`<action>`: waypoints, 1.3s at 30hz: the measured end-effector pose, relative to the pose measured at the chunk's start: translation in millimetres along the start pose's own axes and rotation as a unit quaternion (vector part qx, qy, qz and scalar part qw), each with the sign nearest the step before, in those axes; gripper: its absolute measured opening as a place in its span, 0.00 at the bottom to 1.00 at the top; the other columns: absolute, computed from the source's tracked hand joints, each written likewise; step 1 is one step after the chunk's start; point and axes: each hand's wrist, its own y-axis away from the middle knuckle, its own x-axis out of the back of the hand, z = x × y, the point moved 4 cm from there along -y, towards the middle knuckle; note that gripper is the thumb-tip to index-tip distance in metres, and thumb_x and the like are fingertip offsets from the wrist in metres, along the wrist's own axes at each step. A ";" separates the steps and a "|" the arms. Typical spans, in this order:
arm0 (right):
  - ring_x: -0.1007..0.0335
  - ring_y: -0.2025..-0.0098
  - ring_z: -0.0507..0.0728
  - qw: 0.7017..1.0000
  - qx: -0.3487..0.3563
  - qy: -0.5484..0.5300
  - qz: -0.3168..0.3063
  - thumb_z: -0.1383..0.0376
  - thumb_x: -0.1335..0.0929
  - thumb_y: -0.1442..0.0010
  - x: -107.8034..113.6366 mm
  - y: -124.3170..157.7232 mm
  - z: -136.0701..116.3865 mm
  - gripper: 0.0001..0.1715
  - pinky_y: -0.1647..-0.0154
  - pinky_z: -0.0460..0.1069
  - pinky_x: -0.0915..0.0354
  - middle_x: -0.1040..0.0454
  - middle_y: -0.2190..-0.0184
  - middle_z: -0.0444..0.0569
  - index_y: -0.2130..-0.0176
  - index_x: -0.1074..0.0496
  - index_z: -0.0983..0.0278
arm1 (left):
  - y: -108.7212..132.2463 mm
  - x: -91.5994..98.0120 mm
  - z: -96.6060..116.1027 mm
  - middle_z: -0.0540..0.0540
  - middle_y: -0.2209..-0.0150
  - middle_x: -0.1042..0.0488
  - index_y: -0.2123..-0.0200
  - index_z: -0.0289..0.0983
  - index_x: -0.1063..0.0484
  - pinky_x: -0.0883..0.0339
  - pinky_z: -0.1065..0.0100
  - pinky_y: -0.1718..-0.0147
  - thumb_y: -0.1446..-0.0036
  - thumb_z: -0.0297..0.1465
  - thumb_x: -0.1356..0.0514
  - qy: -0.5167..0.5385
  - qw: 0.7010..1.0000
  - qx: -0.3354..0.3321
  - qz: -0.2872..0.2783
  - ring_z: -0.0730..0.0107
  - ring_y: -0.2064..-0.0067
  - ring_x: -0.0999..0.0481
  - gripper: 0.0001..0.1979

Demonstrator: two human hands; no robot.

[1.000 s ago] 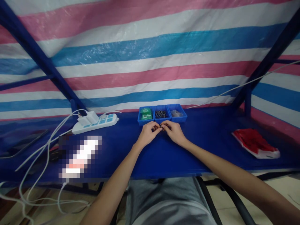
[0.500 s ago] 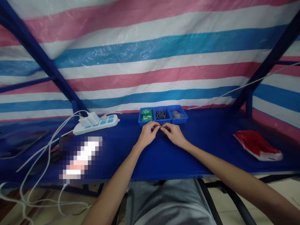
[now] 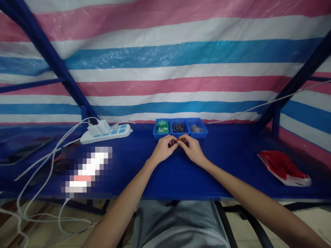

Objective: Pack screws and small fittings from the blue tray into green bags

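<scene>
Over the blue tabletop (image 3: 170, 179), my left hand (image 3: 164, 147) and my right hand (image 3: 190, 147) meet fingertip to fingertip. Both are closed in a pinch, and whatever sits between the fingers is too small or too hidden to make out. Just beyond them stand three joined blue bins. The left bin (image 3: 154, 132) holds green and whitish packets (image 3: 162, 126). Small black and silver parts (image 3: 179, 128) fill the middle bin (image 3: 179, 120). Clear, pale pieces (image 3: 197, 128) lie in the right bin (image 3: 203, 135).
A white power strip (image 3: 106, 134) with plugs and cables is at the back left. In front of it lies a pixelated bright object (image 3: 89, 168). A red and white packet (image 3: 284, 167) rests at the right. Blue frame posts (image 3: 51, 58) and striped sheeting stand behind.
My view has tilted slightly upward and shifted. My hands stay together in front of the bins, and the fingertips are drawn a little closer to each other.
</scene>
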 end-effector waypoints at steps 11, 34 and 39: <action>0.26 0.68 0.56 1.000 -0.015 -0.018 -0.009 0.61 0.33 0.38 -1.1 0.5 0.3 0.08 0.67 0.48 0.34 0.23 0.69 0.47 0.64 0.27 0.62 | 0.7 2.0 -1.5 0.50 0.68 0.30 0.63 0.38 0.24 0.37 0.70 0.67 0.39 0.30 0.40 0.003 1.000 0.005 -0.015 0.74 0.69 0.30 0.05; 0.21 0.63 0.58 0.963 -0.127 -0.237 0.007 0.57 0.30 0.43 22.3 -20.9 11.3 0.32 0.78 0.45 0.37 0.25 0.47 0.57 0.41 0.33 0.59 | -1.6 13.7 -7.1 0.49 0.67 0.27 0.59 0.38 0.26 0.35 0.70 0.64 0.37 0.28 0.43 -0.066 0.995 0.015 0.069 0.73 0.68 0.29 0.06; 0.26 0.71 0.54 0.996 -0.061 -0.050 -0.043 0.63 0.34 0.38 11.9 -10.0 10.8 0.11 0.70 0.48 0.34 0.22 0.67 0.49 0.58 0.25 0.64 | -0.9 14.8 -10.0 0.49 0.66 0.27 0.59 0.39 0.26 0.34 0.69 0.63 0.37 0.28 0.44 -0.097 0.994 0.026 0.052 0.71 0.67 0.28 0.07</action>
